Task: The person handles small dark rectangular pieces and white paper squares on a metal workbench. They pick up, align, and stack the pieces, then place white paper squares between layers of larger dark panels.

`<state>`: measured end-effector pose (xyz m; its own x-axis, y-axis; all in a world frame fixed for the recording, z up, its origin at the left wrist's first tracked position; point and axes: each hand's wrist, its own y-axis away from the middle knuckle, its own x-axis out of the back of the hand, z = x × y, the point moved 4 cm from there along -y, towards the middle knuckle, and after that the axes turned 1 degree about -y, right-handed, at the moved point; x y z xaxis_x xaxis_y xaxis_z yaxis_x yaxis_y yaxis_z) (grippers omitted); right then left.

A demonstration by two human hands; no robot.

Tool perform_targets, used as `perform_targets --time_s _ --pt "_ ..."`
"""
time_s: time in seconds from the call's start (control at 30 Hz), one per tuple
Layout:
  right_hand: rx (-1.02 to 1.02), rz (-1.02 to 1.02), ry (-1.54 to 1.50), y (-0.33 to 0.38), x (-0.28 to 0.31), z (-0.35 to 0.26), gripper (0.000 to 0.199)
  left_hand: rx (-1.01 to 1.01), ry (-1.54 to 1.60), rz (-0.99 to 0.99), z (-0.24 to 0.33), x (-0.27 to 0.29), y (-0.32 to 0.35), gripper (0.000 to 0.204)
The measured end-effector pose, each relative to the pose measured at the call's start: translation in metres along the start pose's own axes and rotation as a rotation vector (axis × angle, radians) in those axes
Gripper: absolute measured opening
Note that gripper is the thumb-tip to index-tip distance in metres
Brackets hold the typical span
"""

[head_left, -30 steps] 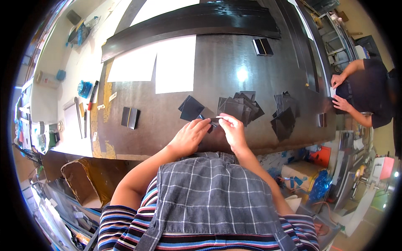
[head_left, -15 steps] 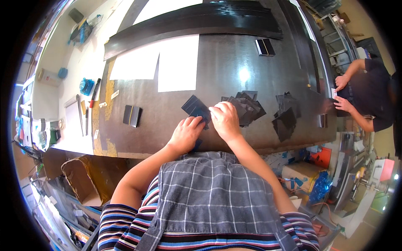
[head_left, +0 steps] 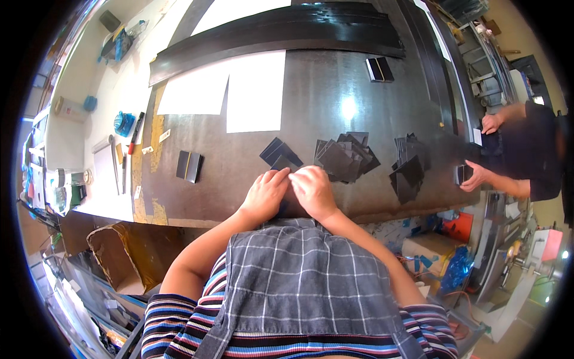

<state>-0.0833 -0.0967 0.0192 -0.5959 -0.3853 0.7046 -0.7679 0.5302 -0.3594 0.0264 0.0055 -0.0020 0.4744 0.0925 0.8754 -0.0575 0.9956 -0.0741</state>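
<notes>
Close to the table's near edge, my left hand (head_left: 266, 194) and my right hand (head_left: 313, 190) meet with fingertips nearly touching. Both are closed in a pinch; whatever lies between the fingers is hidden. Just beyond them lies a small fan of thin dark rectangular sheets (head_left: 280, 153), its near end covered by my fingers. A loose heap of similar dark pieces (head_left: 347, 157) sits right of my right hand. Farther right is a second heap of dark pieces (head_left: 408, 170). A banded stack of dark pieces (head_left: 190, 166) lies to the left.
White paper sheets (head_left: 256, 96) and long black strips (head_left: 275, 45) lie across the far side. Another banded stack (head_left: 379, 70) is at far right. A co-worker's hand (head_left: 476, 175) touches a small dark stack (head_left: 460, 174) at the right edge. A cardboard box (head_left: 122, 257) stands below left.
My right hand has come down and left from beside the heap to my left hand's fingertips. The co-worker's nearer hand has moved toward me, onto the small stack.
</notes>
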Motion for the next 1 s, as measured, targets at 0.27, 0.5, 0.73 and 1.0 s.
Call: perform_targets --time_s 0.27,0.5,0.73,1.0 --pt "-0.685 0.033 -0.524 0.004 0.016 0.055 0.015 -0.115 0.183 0.136 0.007 0.02 -0.004 0.054" --pt "-0.174 0.176 0.313 -0.015 0.048 0.057 0.01 0.065 0.051 0.094 -0.012 0.021 -0.021 0.048" --pt "-0.011 0.056 0.295 -0.021 0.002 0.019 0.002 0.007 -0.106 -0.098 -0.002 0.005 -0.005 0.052" --pt "-0.041 0.084 0.192 -0.014 0.001 0.014 0.009 0.046 -0.075 -0.094 0.002 0.004 -0.002 0.052"
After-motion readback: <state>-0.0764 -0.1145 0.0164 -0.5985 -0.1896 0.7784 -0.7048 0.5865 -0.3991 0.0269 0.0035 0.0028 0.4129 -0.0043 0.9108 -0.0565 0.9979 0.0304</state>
